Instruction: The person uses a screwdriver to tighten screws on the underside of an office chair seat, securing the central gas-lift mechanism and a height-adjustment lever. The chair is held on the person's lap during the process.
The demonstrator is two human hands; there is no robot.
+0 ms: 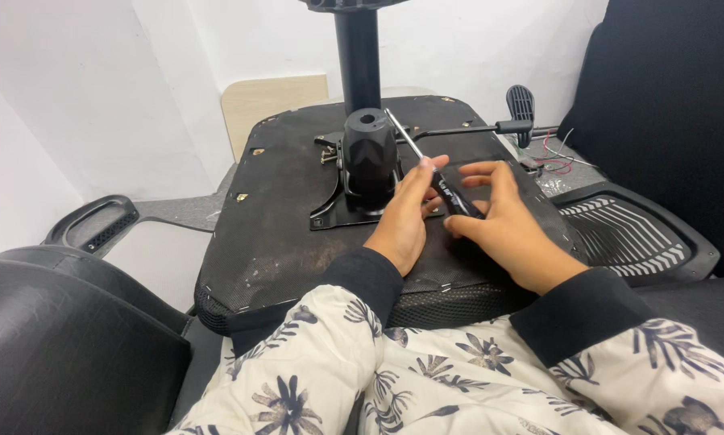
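I've got the black-handled screwdriver with its slim silver steel shaft (434, 173) between both hands now. My right hand (507, 229) curls loosely around the lower end of the handle, thumb and fingers half closed on it, index finger stretched out above. My left hand (406, 217) pinches higher up, fingertips (430, 165) closed on the spot where handle meets shaft.

The tool lies just over the upturned black fabric-covered underside of the office chair seat (273, 217), right beside my left fingertips and the black domed plastic cover over the metal mounting plate (370, 153).

Its long axis runs on a diagonal: handle low and toward my right palm, shaft rising away from me and to the left. The tip points up and left, passing just beyond the dome's top edge; I can't tell whether it touches anything there.

To do this well, I judge I should steady the shaft with the left fingers only lightly, let the right hand do the turning, and keep the shaft in line with whatever screw it meets, so it doesn't slip onto the fabric. The black lever with its ribbed paddle (520, 105) sits well beyond my right fingers.
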